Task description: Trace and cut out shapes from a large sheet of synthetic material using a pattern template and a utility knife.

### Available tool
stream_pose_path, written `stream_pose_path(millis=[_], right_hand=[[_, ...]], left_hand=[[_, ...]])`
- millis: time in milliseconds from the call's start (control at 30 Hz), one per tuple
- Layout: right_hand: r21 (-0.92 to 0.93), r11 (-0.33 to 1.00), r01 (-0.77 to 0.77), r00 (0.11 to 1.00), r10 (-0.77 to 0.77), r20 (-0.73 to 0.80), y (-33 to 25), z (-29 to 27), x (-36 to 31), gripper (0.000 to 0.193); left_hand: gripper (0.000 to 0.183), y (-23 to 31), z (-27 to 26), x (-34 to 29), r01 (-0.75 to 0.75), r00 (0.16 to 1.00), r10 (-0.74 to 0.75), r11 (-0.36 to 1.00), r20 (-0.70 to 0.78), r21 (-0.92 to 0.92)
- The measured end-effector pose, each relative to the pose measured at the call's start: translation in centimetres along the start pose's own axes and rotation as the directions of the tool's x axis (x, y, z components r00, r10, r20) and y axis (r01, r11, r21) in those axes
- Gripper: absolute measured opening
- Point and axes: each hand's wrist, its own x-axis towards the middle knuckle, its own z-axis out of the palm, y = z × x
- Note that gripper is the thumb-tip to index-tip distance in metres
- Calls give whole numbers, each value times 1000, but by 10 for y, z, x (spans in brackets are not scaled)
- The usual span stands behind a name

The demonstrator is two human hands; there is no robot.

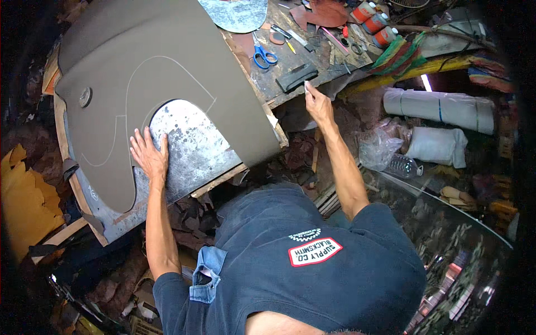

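From my remote seat, I understand this place as workshop. Signs I see: metal-topped table, large brown-grey sheet with drawn curved outlines, blue-handled scissors, reddish scraps, row of bottles; also long roll wrapped in plastic, at right side.

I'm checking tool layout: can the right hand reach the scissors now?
Probably yes: the scissors lie uncovered on the bench, and the black object between looks low enough to reach over. The right hand seems to pinch a small pale thing, which may need setting down first.
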Motion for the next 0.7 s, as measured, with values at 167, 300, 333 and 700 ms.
stream_pose_path(millis=[167,300,333,700], right_hand=[[1,986,167,986,-167,16,-8,11,-12,35],[-10,999,41,995,-40,87,-3,10,-11,36],[-71,994,86,988,-76,137,-7,15,-17,35],[-22,999,-47,999,47,-2,-6,-1,0,33]], left_hand=[[67,-1,2,-1,4,1000,-4,1000,12,5],[66,1,0,-1,3,1000,-3,1000,9,-9],[66,2,0,0,14,1000,-14,1000,23,-2],[67,0,3,-1,-8,1000,8,1000,-14,12]])
